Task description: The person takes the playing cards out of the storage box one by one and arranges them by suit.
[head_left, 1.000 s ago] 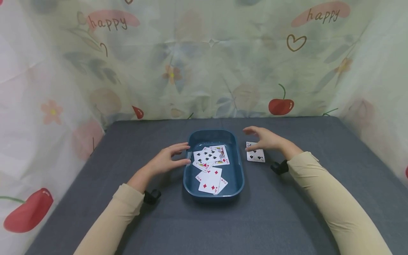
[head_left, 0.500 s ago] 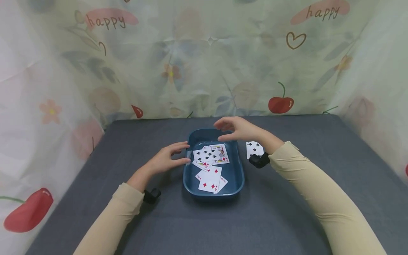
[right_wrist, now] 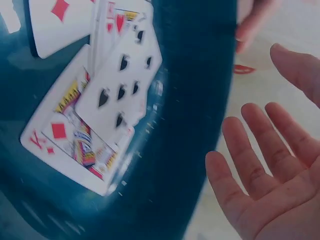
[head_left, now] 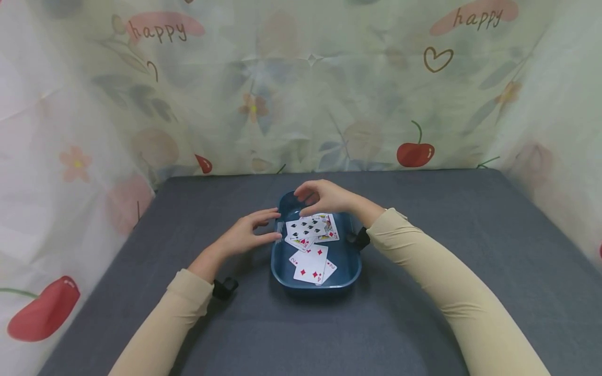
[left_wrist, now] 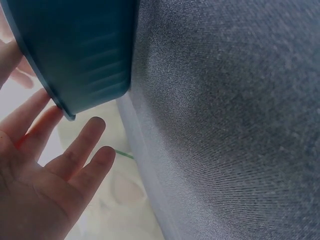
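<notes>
— Where is the blue tray (head_left: 350, 261) found, and what is held in it?

— It is set near the middle of the grey desk (head_left: 423, 324). Several playing cards (head_left: 310, 230) are laid face up inside, overlapping loosely. A spade number card (right_wrist: 120, 85) is seen on top of a king of diamonds (right_wrist: 70, 145) at the far end, and a two of diamonds (head_left: 310, 263) is placed toward the near end, over another card whose face is mostly covered.

— How is the left hand (head_left: 244, 235) placed?

— It is rested at the tray's left rim, with the fingers nearly straight and spread. In the left wrist view the fingertips (left_wrist: 97, 125) are seen just beside the tray's outer wall (left_wrist: 85, 55); nothing is gripped.

— And the right hand (head_left: 324, 197)?

— It is held over the far end of the tray, above the cards. In the head view the fingers are loosely bent downward, while in the right wrist view the palm is shown open with the fingers (right_wrist: 250, 150) apart. No card is pinched, and whether the cards are touched cannot be told.

— What else is seen around?

— Beige sleeves (head_left: 451, 282) are worn on both arms, and a small black device (head_left: 224, 287) is strapped at the left wrist. The desk is enclosed by a pale curtain (head_left: 301, 89) printed with cherries, flowers and the word "happy".
</notes>
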Action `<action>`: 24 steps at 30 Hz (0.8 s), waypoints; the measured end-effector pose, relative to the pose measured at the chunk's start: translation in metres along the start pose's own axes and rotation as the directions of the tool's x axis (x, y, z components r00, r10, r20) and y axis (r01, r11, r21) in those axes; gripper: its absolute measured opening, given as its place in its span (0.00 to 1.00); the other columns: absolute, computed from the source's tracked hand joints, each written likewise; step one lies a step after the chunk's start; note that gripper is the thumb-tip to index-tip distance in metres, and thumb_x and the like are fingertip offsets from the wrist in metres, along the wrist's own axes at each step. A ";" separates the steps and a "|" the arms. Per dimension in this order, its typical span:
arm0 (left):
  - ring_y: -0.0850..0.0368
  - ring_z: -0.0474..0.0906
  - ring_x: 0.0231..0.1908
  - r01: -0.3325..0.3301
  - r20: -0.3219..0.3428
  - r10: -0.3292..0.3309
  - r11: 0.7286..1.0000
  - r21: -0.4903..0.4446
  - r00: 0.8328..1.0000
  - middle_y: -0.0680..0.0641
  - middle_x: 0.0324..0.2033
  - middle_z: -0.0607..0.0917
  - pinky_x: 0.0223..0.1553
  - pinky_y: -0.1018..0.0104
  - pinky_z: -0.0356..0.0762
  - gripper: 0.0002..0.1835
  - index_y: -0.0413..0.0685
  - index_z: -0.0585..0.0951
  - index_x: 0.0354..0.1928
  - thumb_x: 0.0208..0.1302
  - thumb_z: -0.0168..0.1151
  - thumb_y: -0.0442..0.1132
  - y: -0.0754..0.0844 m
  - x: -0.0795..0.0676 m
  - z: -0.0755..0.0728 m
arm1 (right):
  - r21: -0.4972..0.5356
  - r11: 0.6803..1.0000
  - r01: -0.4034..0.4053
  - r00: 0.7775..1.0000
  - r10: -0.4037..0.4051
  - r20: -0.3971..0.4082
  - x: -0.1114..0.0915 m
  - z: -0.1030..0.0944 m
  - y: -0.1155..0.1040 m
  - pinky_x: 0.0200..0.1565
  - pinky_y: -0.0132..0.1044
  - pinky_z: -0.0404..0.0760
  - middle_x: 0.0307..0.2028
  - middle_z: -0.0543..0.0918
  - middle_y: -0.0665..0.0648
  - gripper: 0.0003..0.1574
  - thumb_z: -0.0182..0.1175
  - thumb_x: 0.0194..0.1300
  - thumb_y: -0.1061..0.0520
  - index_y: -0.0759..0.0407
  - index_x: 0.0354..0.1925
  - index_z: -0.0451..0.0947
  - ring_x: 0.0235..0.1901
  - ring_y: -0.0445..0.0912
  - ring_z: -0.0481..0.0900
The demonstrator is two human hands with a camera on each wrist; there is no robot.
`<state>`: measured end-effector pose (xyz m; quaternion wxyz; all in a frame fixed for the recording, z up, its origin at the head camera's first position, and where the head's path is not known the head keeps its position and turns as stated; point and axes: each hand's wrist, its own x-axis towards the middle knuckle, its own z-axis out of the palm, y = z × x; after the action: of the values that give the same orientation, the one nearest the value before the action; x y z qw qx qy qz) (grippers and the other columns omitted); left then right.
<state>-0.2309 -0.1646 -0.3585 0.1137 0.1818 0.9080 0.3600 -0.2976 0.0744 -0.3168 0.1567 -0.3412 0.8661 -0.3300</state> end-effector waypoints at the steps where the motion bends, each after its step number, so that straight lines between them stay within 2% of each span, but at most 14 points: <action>1: 0.39 0.65 0.65 -0.002 0.000 0.002 1.000 0.002 1.000 0.44 0.70 0.60 0.62 0.41 0.64 0.35 0.49 0.66 0.67 0.60 0.62 0.52 0.000 0.000 0.000 | 0.003 1.000 -0.021 1.000 0.021 0.008 0.002 0.002 0.001 0.58 0.43 0.75 0.56 0.76 0.64 0.34 0.65 0.57 0.57 0.64 0.60 0.68 0.55 0.55 0.76; 11: 0.38 0.65 0.65 -0.010 0.001 0.010 1.000 -0.011 1.000 0.43 0.70 0.60 0.61 0.40 0.65 0.35 0.49 0.66 0.67 0.59 0.62 0.52 -0.001 -0.001 0.000 | -0.044 0.988 -0.149 0.986 0.151 0.067 0.016 0.025 0.003 0.61 0.44 0.73 0.58 0.74 0.62 0.37 0.67 0.55 0.58 0.60 0.61 0.66 0.60 0.55 0.71; 17: 0.38 0.65 0.65 -0.022 0.001 0.022 1.000 -0.018 1.000 0.43 0.70 0.60 0.61 0.40 0.65 0.34 0.49 0.66 0.66 0.59 0.62 0.51 -0.003 -0.001 0.000 | -0.084 0.970 -0.228 0.970 0.233 0.062 0.020 0.039 0.005 0.63 0.47 0.70 0.60 0.74 0.58 0.40 0.69 0.52 0.57 0.57 0.62 0.66 0.62 0.53 0.69; 24: 0.38 0.66 0.64 -0.027 -0.003 0.027 0.999 -0.017 1.000 0.43 0.70 0.60 0.62 0.41 0.65 0.34 0.49 0.66 0.66 0.60 0.62 0.51 -0.003 0.000 0.000 | -0.128 0.957 -0.261 0.961 0.270 0.056 0.021 0.047 0.007 0.64 0.47 0.68 0.60 0.73 0.58 0.42 0.71 0.50 0.57 0.56 0.62 0.66 0.62 0.52 0.68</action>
<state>-0.2315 -0.1667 -0.3605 0.1090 0.1926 0.9025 0.3695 -0.2924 0.0417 -0.3568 0.2103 -0.2422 0.9160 -0.2408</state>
